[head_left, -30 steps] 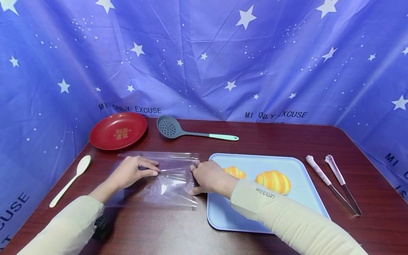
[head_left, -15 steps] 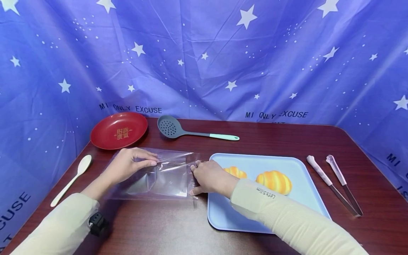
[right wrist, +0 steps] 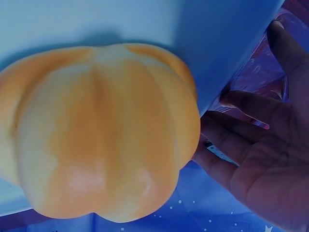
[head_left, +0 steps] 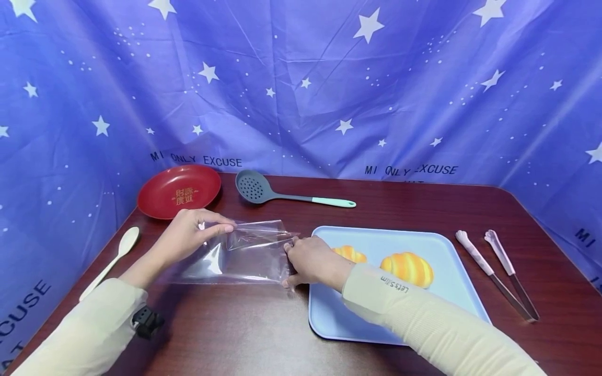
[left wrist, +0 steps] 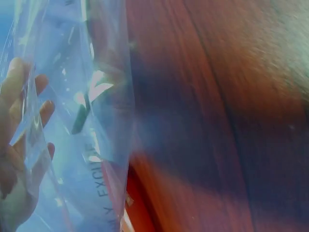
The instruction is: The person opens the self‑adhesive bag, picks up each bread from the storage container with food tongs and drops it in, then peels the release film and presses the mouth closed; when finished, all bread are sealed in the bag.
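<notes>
A clear plastic bag (head_left: 256, 258) lies in front of me, its upper layer lifted and creased. My left hand (head_left: 185, 232) pinches that layer between thumb and fingertips; the raised film hangs before the left fingers (left wrist: 47, 111) in the left wrist view. At the bag's right edge rests my right hand (head_left: 312, 263), thumb and fingers spread, touching the film and overlapping the tray's corner. Its palm and rather straight fingers (right wrist: 251, 104) show in the right wrist view. Two golden bread rolls, a larger one (right wrist: 106, 135) and a smaller one (head_left: 350, 254) partly hidden, sit on a light-blue tray (head_left: 447, 292).
Behind the bag are a red plate (head_left: 157, 198) and a grey slotted skimmer (head_left: 254, 187) with a mint handle. A cream spoon (head_left: 127, 243) lies at the left. Tongs (head_left: 500, 279) lie right of the tray. A starry blue curtain (head_left: 301, 104) surrounds the dark wooden table (head_left: 226, 334).
My left hand has moved up and away from me, raising the bag's layer and drawing its near edge farther back. The right hand has stayed at the bag's right edge.
</notes>
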`<state>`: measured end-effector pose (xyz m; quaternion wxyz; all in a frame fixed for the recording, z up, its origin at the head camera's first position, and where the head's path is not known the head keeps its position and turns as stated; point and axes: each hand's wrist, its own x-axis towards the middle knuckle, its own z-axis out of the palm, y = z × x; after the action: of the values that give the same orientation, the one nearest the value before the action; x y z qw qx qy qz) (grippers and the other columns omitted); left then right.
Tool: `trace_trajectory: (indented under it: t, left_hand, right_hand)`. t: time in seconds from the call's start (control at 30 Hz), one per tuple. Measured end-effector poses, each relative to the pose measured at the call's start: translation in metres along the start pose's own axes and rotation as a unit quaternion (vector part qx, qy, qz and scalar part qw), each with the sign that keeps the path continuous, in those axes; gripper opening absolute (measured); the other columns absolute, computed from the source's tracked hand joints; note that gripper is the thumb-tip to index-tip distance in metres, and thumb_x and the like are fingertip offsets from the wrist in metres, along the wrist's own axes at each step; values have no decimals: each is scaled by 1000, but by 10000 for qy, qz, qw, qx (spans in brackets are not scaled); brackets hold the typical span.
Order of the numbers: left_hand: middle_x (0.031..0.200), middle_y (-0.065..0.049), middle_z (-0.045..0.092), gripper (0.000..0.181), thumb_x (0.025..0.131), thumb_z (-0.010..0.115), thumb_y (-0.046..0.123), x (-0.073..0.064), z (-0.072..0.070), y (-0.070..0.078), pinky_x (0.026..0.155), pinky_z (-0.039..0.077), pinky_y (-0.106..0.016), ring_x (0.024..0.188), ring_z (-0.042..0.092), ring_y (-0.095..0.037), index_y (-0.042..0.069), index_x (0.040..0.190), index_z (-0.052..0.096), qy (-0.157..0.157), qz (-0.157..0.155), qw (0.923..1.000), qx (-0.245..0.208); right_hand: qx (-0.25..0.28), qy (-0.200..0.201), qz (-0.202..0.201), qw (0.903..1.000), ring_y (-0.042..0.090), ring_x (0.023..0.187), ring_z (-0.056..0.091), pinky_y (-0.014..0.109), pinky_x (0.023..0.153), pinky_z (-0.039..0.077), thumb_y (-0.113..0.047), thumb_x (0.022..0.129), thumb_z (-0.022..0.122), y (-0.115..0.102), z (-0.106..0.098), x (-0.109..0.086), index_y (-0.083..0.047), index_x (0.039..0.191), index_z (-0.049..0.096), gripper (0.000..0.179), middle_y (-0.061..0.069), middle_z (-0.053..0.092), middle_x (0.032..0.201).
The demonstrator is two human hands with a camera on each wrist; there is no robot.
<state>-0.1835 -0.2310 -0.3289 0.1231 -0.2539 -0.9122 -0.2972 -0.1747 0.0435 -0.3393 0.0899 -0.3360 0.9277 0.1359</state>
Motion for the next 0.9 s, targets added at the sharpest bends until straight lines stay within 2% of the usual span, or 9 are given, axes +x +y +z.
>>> trace_trajectory:
  t: [0.17, 0.33, 0.57, 0.8, 0.9]
  left_hand:
    - [92, 7, 78, 15, 86, 82, 15, 6, 0, 6, 74, 55, -36, 86, 70, -14, 15, 101, 83, 191, 242, 9994, 131]
    - [88, 8, 77, 15, 83, 84, 12, 9, -1, 10, 70, 49, -34, 78, 66, -12, 16, 97, 83, 445, 672, 9957, 458]
    - [89, 7, 78, 18, 81, 86, 11, 7, -2, 11, 71, 51, -36, 79, 68, -13, 16, 98, 83, 526, 820, 9933, 624]
    - [92, 1, 78, 22, 79, 86, 6, 5, 2, 17, 84, 50, -44, 89, 71, -22, 11, 100, 82, 844, 1285, 9859, 669]
    - [91, 0, 78, 20, 80, 85, 6, 8, 2, 21, 81, 51, -43, 86, 71, -21, 10, 99, 82, 837, 1186, 9876, 595]
  right_hand:
    - [74, -17, 26, 10000, 28, 124, 62, 38, 100, 51, -65, 84, 72, 0, 0, -1, -6, 144, 57, 85, 16, 59, 142]
    - [123, 19, 24, 9999, 28, 124, 61, 39, 99, 51, -65, 84, 73, 1, 1, 0, -6, 144, 58, 85, 16, 60, 140]
    - [161, 23, 19, 9999, 28, 123, 62, 40, 99, 51, -65, 83, 74, 0, 1, 0, -6, 143, 58, 85, 17, 61, 139]
    - [9, 43, 5, 10000, 28, 121, 63, 40, 97, 52, -67, 83, 72, 0, 0, 1, -6, 142, 59, 86, 17, 60, 140]
    - [14, 22, 18, 10000, 28, 122, 63, 40, 97, 52, -67, 83, 72, 0, 0, 1, -6, 143, 58, 86, 16, 60, 140]
